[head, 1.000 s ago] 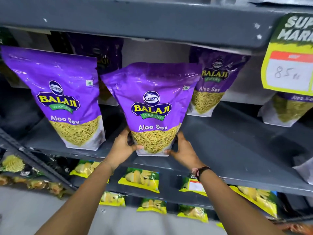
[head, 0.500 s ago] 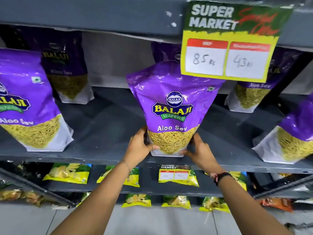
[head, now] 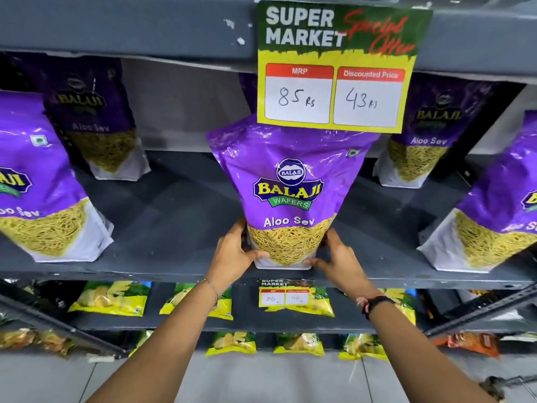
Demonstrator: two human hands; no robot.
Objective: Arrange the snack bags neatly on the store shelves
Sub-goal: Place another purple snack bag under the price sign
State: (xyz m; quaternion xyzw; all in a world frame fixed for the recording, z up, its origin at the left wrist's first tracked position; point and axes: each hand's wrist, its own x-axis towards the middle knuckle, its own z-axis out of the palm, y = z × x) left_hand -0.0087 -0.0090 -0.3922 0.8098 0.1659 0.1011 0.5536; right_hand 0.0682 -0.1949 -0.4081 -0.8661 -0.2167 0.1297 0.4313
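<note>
Purple bag shifted rightward along the shelf, now under the price sign

The glossy purple Aloo Sev pouch point(head: 290, 193) has moved away from its left-hand neighbour point(head: 37, 184) into the open gap on the grey metal shelf point(head: 174, 222), so spacing looks nearly set. It stands upright, base at the front edge, left hand point(head: 235, 254) and right hand point(head: 337, 257) each a closed grip on its lower corners, top touching the yellow-green price sign point(head: 334, 68).

One bag point(head: 289, 184) stands upright mid-shelf point(head: 174, 222), other bags point(head: 40, 184) on both sides.
</note>
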